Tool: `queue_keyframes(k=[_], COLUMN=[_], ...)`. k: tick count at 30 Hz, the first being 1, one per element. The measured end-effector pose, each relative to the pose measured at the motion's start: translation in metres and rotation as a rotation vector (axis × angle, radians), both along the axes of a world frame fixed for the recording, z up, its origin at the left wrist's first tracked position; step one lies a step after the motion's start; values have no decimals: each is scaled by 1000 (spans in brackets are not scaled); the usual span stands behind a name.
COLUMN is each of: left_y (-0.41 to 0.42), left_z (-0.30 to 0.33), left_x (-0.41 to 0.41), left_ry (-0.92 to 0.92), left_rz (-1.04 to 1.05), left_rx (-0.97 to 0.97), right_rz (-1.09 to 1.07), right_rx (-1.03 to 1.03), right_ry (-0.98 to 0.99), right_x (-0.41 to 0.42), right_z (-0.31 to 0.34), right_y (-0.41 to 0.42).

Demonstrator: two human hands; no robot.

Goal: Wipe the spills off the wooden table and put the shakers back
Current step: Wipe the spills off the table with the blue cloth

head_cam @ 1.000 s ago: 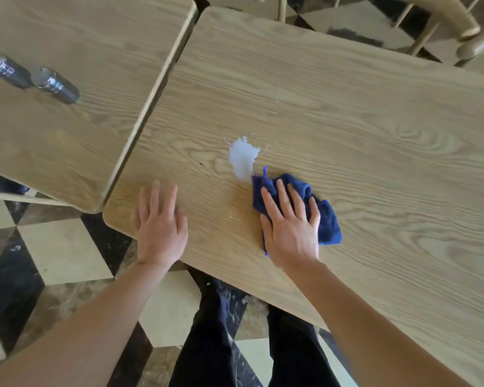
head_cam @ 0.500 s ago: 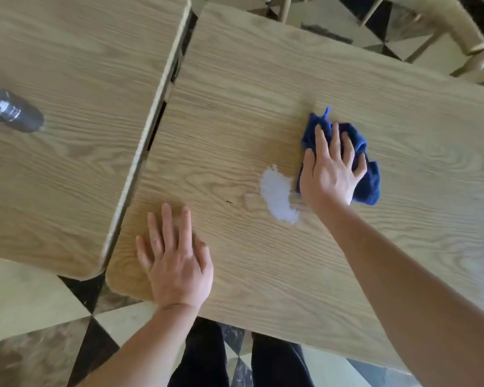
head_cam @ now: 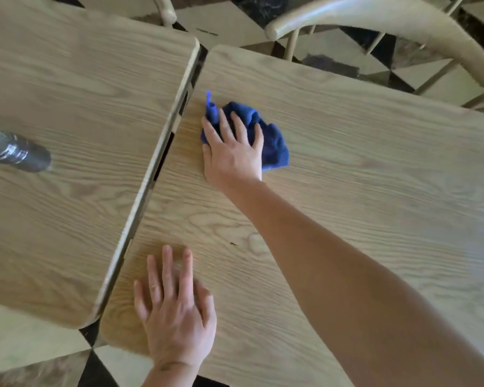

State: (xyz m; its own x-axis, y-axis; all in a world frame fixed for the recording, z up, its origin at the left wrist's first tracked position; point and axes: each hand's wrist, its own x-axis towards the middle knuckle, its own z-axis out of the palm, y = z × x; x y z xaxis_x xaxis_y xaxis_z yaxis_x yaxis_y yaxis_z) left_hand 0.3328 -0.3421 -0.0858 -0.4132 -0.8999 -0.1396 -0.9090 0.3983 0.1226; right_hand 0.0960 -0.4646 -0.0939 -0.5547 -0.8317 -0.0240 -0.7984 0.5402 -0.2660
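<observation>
- The blue cloth [head_cam: 271, 141] lies bunched in the upper middle of the frame, on the right-hand wooden table [head_cam: 375, 177] close to that table's left edge. Half a second ago it sat further right, beside a white spill; a second ago it sat just below that spill.
- The white patch no longer shows anywhere on the bare wood (the frame is motion-blurred, so a thin film could escape notice). I judge the sweep has taken it up, leaving the shakers as the main step still to do.
- The cloth's long axis runs from upper left to lower right, with a thin pointed corner sticking up at its upper-left end, towards the gap between the tables.
- The right hand [head_cam: 232, 152] presses flat on the cloth, fingers straight and slightly spread, pointing to the top of the frame.
- The left hand [head_cam: 176, 311] rests palm-down on the same table at lower centre, fingers straight and a little apart, holding nothing.
- One dark shaker [head_cam: 17, 152] stands at the left edge of the frame on the neighbouring table [head_cam: 81, 107], well apart from the cloth; a second ago two showed there, the other now out of frame.
- A pale chair [head_cam: 375, 18] curves across the upper right.
</observation>
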Motion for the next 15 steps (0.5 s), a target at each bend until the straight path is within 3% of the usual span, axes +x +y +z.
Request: queue_keyframes(k=[3, 6, 9, 11, 15], left_y=[2, 2, -2, -1, -1], left_z=[0, 0, 4, 5, 3], left_x=[-1, 0, -2, -1, 1], left_ry=[-20, -26, -28, -61, -76], left_rz=[-9, -3, -12, -23, -35], left_rx=[3, 3, 33, 41, 34], right_rz=[132, 115, -131, -295, -524], right_rx=[-15, -23, 30, 121, 151], right_ry=[26, 13, 112, 68, 6], right_x=[23, 8, -59, -112, -170], right_z=[-4, -3, 1, 10, 15], right_y=[18, 61, 132, 169, 145])
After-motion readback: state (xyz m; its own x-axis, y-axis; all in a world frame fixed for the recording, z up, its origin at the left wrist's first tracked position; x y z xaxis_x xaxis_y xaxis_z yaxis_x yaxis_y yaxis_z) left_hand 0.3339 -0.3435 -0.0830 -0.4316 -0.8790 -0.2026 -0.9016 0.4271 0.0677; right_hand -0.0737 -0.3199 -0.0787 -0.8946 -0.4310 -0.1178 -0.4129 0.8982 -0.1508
